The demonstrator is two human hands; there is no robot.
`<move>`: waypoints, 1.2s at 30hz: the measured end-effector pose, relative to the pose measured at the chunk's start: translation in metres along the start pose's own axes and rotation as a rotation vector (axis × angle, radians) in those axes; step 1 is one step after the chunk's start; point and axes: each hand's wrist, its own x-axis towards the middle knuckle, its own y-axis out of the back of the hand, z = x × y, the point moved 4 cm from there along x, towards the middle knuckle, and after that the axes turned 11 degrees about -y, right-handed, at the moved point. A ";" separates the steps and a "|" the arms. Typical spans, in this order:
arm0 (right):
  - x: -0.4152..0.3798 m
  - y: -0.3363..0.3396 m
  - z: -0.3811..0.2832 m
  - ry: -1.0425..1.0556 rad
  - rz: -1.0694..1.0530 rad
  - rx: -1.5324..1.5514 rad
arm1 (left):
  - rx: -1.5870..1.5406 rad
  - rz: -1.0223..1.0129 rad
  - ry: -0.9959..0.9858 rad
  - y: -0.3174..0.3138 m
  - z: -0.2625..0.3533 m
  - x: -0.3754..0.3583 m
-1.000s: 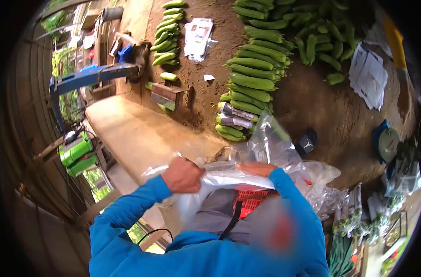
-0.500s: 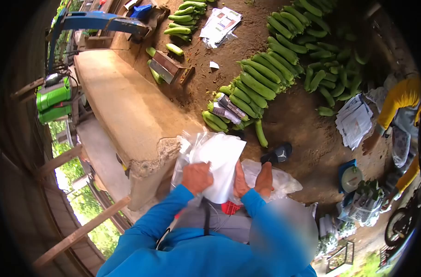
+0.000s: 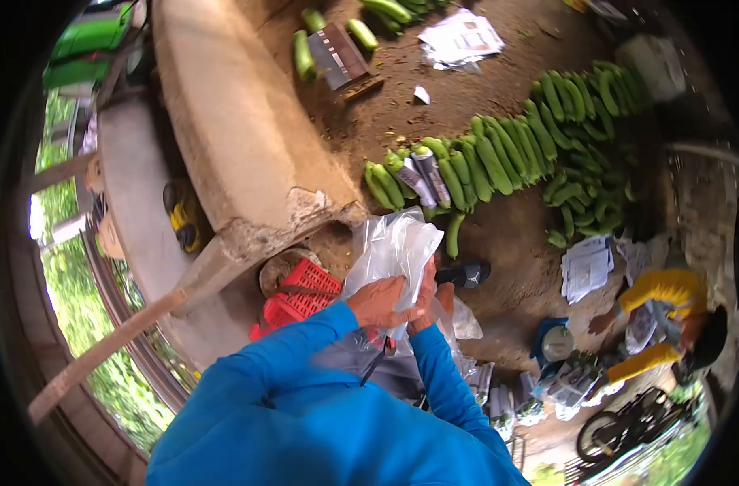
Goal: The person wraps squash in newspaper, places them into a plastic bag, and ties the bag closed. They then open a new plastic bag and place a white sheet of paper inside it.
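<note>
A clear plastic bag (image 3: 393, 247) stands up between my two hands, in front of my chest. My left hand (image 3: 376, 300) grips its lower edge from the left. My right hand (image 3: 425, 296) presses against the bag's right side, fingers closed on the plastic. Both arms wear blue sleeves. More crumpled clear plastic (image 3: 465, 317) hangs just below and right of my hands. On the dirt floor beyond the bag lies a long row of green gourds (image 3: 491, 158), two of them wrapped in printed paper (image 3: 424, 176).
A cracked concrete bench (image 3: 238, 138) runs along the left, with a red plastic crate (image 3: 298, 296) under its near end. A black sandal (image 3: 465, 274) lies near the bag. A person in yellow (image 3: 665, 317) crouches at right beside a weighing scale (image 3: 555, 342) and paper stacks (image 3: 586, 267).
The view swung left and down, so the bench and gourds shifted. My hands drew closer together on the bag, which now stands narrower and more upright. The person in yellow came further into view.
</note>
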 end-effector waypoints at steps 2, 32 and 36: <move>-0.001 -0.024 -0.015 0.052 0.003 -0.150 | -0.093 0.008 0.048 0.019 -0.020 -0.013; -0.030 -0.145 -0.046 -0.597 -0.327 -0.141 | -0.876 0.793 -0.405 0.083 -0.075 -0.123; -0.036 -0.163 -0.055 -0.611 -0.338 -0.226 | -1.051 0.840 -0.444 0.084 -0.085 -0.144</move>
